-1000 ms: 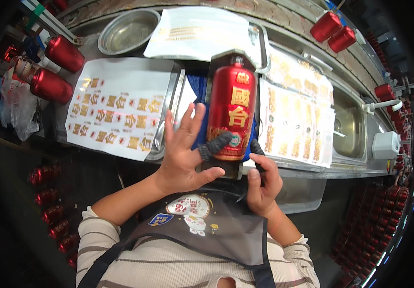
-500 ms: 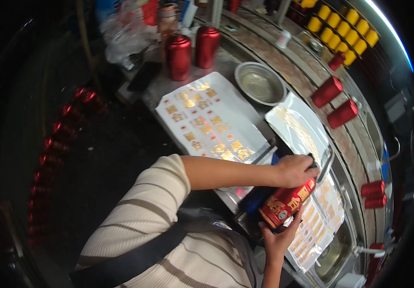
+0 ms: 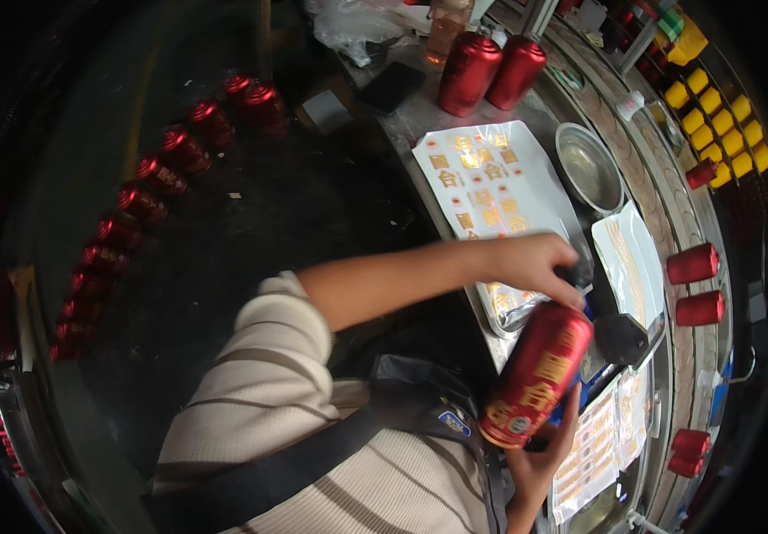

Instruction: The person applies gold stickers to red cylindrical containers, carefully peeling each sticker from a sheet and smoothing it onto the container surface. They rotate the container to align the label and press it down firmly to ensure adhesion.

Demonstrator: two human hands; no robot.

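- I see the glossy red cylindrical bottle with gold lettering (image 3: 540,374) tilted in front of the dark apron (image 3: 419,383), its base low and nearer the wearer.
- The right hand (image 3: 540,458) has its grip closed on the bottle's lower end, fingers along one side.
- The left hand (image 3: 526,267), its arm coming from a cream sleeve with brown stripes (image 3: 250,369), reaches across to the bottle's upper end. The thumb is at the bottle's shoulder and dark finger covers (image 3: 581,270) show; from here I can't tell whether this grip is closed on the bottle.
- Just beyond the bottle I have a dark block-like holder (image 3: 621,339).
- Past the left forearm, on the grey metal counter (image 3: 424,111), lies a white sheet of gold-and-red decals (image 3: 482,169).
- Beside that sheet sits a round metal bowl (image 3: 571,165).
- At the counter's far end, two plain red bottles (image 3: 470,73) stand together.
- Farthest off, I make out stacked yellow cylinders (image 3: 720,125).
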